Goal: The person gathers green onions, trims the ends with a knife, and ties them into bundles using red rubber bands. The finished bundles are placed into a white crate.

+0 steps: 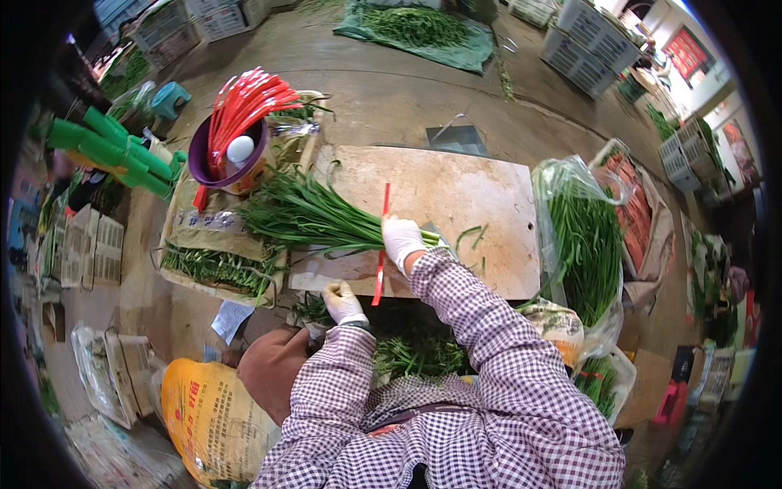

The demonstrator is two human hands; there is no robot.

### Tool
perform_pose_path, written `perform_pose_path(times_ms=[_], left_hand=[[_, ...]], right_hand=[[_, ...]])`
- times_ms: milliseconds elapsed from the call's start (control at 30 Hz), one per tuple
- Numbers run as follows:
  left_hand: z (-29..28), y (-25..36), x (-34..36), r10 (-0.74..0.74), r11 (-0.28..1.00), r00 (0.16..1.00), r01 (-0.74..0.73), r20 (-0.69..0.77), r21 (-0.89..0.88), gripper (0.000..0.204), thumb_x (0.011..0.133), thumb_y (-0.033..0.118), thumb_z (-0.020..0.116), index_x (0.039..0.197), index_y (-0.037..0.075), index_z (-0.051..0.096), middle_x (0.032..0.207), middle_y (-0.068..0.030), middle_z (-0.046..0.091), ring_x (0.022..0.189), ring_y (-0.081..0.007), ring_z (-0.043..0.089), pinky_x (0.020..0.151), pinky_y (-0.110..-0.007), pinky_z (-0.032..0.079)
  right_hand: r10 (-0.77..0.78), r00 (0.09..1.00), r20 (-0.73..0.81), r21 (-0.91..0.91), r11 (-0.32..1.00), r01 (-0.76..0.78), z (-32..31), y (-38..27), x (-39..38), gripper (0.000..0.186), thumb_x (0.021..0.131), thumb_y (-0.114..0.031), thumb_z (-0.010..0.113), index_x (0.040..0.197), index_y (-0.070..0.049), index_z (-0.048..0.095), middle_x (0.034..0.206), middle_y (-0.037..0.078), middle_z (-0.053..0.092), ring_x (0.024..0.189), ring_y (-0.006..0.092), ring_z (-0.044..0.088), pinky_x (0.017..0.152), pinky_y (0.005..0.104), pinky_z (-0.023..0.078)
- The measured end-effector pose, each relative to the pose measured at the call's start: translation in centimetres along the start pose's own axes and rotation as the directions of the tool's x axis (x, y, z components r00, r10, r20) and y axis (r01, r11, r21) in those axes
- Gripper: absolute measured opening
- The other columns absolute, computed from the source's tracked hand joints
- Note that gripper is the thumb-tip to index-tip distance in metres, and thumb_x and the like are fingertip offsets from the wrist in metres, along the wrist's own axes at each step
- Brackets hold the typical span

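Note:
On the pale board (481, 187) lies a bunch of garlic chives (318, 213), its leaves fanning left and its cut stems pointing right. My gloved right hand (403, 242) is closed around the stem end. A red tie strip (379, 281) runs across the board by that hand, showing above and below the bunch; its middle is hidden. My gloved left hand (344, 303) is at the board's near edge, left of the strip's lower end. Its fingers are curled in, and anything inside them is hidden. A few loose leaf pieces (471, 236) lie right of the bunch.
Left of the board, a crate (187, 281) of greens carries a purple bucket (199, 151) with red strips and a white round object (240, 148). At right stands a clear bag of long greens (582, 253). More greens (419, 350) lie below the board, before my body.

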State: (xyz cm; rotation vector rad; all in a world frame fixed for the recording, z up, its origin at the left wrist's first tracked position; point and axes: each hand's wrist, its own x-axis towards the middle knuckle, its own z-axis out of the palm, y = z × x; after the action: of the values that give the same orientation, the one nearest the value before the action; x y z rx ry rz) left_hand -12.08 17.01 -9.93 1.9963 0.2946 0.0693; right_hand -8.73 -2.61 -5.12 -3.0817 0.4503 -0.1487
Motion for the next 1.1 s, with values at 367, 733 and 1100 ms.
perform_pose_path(times_ms=[367, 733, 1100], left_hand=[[-0.6, -0.4, 1.5, -0.667, 0.519, 0.615, 0.788, 0.420, -0.331, 0.042, 0.086, 0.021, 0.066, 0.121, 0.005, 0.050, 0.105, -0.0106, 0.061, 0.099, -0.0260, 0.059, 0.063, -0.036, 0.054], [1.9, 0.0, 3.0, -0.582, 0.618, 0.651, 0.743, 0.487, -0.256, 0.028, 0.089, 0.009, 0.061, 0.117, 0.010, 0.053, 0.105, -0.0074, 0.061, 0.088, -0.0242, 0.063, 0.068, -0.037, 0.058], [0.4, 9.4, 0.0, 0.390, 0.897, 0.805, -0.442, 0.448, 0.015, 0.037, 0.073, 0.012, 0.074, 0.106, 0.006, 0.058, 0.098, -0.0115, 0.054, 0.089, -0.0259, 0.057, 0.080, -0.035, 0.047]], right_hand=[[0.010, 1.000, -0.011, -0.009, 1.000, -0.010, -0.3, 0.2, -0.3, 0.021, 0.085, -0.009, 0.047, 0.102, -0.002, 0.057, 0.077, 0.012, 0.062, 0.067, 0.0268, 0.066, 0.057, 0.0373, 0.052], [-0.027, 0.999, 0.029, 0.059, 0.998, 0.025, -0.9, 1.4, 2.2, 0.021, 0.082, -0.007, 0.052, 0.101, 0.000, 0.058, 0.081, 0.016, 0.063, 0.070, 0.0309, 0.066, 0.060, 0.0406, 0.052], [-0.031, 0.999, 0.027, 0.104, 0.994, 0.028, -1.6, 2.2, 2.1, 0.015, 0.084, -0.008, 0.050, 0.093, -0.002, 0.062, 0.077, 0.017, 0.065, 0.069, 0.0310, 0.067, 0.059, 0.0401, 0.054]])
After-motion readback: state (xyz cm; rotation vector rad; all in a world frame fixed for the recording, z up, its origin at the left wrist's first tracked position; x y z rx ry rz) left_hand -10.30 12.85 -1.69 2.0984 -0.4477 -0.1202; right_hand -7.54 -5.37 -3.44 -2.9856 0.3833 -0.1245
